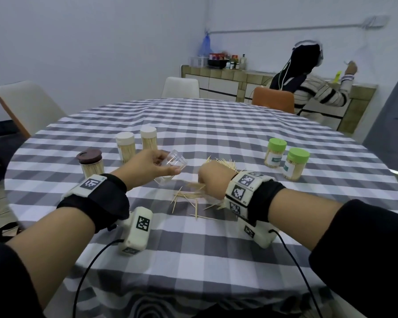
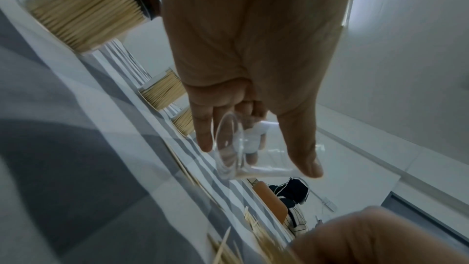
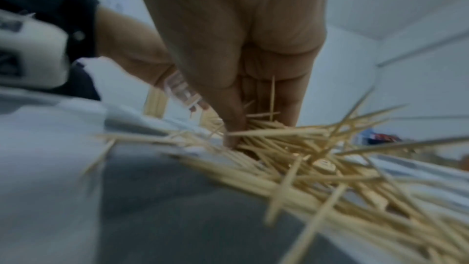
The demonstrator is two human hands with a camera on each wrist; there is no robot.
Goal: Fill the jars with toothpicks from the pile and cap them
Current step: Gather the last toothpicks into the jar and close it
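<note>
My left hand (image 1: pixel 155 165) grips an empty clear jar (image 1: pixel 175 162) and holds it tilted just above the checked tablecloth. The left wrist view shows the left hand (image 2: pixel 256 156) with thumb and fingers curled round the clear jar (image 2: pixel 229 148). Right of it, my right hand (image 1: pixel 210 180) is bunched down into the loose toothpick pile (image 1: pixel 189 197). In the right wrist view the right hand (image 3: pixel 261 127) has thumb and fingers closed on a bunch from the toothpick pile (image 3: pixel 304 164). Toothpicks stick out on both sides of that hand.
Filled, capped jars stand around: a brown-lidded jar (image 1: pixel 90 165) at left, two cream-lidded jars (image 1: pixel 125 146) behind the left hand, two green-lidded jars (image 1: pixel 295 166) at right. The round table (image 1: pixel 216 125) has chairs behind it. Another person (image 1: pixel 308 88) works at the far counter.
</note>
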